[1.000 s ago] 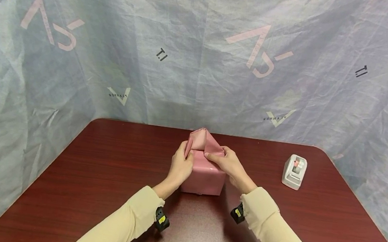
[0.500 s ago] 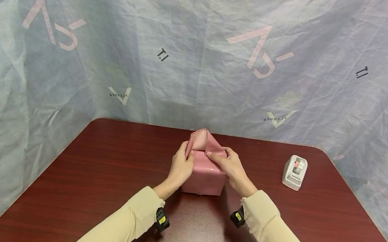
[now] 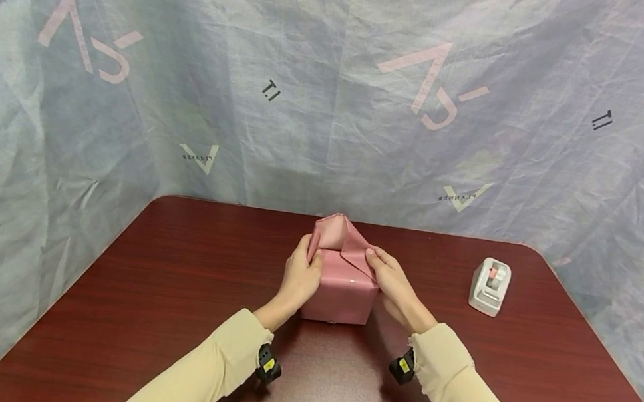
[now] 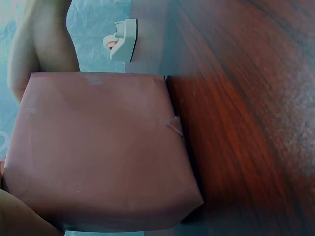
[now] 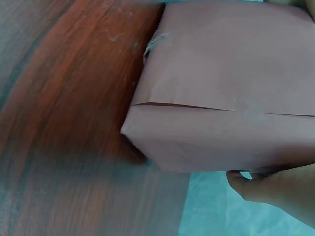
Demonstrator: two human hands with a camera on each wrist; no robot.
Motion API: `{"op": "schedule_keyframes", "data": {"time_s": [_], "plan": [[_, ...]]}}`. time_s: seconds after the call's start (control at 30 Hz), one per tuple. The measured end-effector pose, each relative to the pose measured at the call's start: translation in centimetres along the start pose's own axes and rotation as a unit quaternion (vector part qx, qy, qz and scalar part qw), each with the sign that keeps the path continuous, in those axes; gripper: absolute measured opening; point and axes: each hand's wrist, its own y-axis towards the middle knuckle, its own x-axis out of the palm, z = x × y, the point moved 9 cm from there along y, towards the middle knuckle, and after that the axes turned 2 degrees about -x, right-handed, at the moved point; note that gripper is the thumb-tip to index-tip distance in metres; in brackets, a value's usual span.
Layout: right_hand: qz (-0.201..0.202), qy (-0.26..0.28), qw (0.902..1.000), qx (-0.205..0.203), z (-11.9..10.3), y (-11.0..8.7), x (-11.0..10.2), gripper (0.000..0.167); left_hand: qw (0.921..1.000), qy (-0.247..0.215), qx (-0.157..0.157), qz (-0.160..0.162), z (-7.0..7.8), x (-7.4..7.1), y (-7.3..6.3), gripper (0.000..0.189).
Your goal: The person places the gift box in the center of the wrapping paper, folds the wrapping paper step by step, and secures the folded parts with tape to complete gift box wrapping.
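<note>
A box wrapped in pink paper stands on the table between the two hands. At its far top side the wrapping paper rises in an open peaked flap, its pale inside showing. My left hand grips the paper at the left edge, thumb toward me and fingers mostly hidden behind. At the right top corner my right hand pinches the slanting fold of paper, thumb uppermost. The right wrist view shows a long seam along the wrapped box and a small taped tuck at its lower edge.
A white tape dispenser stands on the right of the dark red wooden table. Grey printed sheeting hangs behind the table and along both sides.
My right hand has slid right and slightly toward me, its thumb leaving the middle of the top for the right corner. More of the folded flap shows. The left hand stays put.
</note>
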Motion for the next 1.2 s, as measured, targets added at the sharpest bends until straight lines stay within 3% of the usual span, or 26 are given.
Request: {"op": "schedule_keyframes", "data": {"time_s": [0.17,0.37,0.73,1.07,1.2], "plan": [[0.0,0.021,0.9998,-0.001,0.2,0.0,0.0,0.045,1.0,0.001,-0.001,0.001,0.0,0.2,0.1,0.031],[-0.005,0.085,0.9963,0.005,0.4,0.0,0.0,0.044,1.0,0.0,-0.004,-0.002,-0.1,0.3,0.2,0.031],[-0.004,0.102,0.9946,0.021,0.7,0.0,-0.3,0.045,0.9999,-0.007,-0.007,0.004,-0.1,0.1,0.1,0.03],[0.0,0.057,0.9984,0.003,1.1,0.1,-0.1,0.047,0.9998,-0.008,-0.016,0.004,-0.3,0.2,0.1,0.031],[0.0,0.008,1.0,-0.002,0.9,-0.1,-0.2,0.046,0.9998,-0.007,-0.017,0.001,-0.3,0.2,0.1,0.031]]}}
